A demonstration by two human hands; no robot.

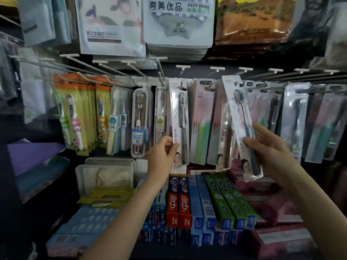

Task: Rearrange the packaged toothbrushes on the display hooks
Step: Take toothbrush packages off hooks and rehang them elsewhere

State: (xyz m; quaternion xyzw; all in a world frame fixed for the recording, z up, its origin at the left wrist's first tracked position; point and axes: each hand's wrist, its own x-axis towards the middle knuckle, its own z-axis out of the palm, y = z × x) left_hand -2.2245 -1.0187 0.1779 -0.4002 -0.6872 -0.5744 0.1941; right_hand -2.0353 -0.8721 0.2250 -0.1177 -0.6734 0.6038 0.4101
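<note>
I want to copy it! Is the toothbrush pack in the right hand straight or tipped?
Tipped. The toothbrush pack leans, top to the left, held by the right hand.

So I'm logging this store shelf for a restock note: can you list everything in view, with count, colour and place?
White toothbrush pack: one, white card, hanging centre, gripped by left hand.
Tilted toothbrush pack: one, white card with dark brush, off its hook, in right hand.
Children's toothbrush packs: several, yellow-green with orange tops, hooks at left.
Clear-case toothbrush: one, transparent, left of centre.
Pink packs: several, centre hooks.
Toothpaste boxes: many, red, blue, green, shelf below.
Towel packs: several, white and patterned, top row.
Left hand: one, lower centre.
Right hand: one, right.
</note>
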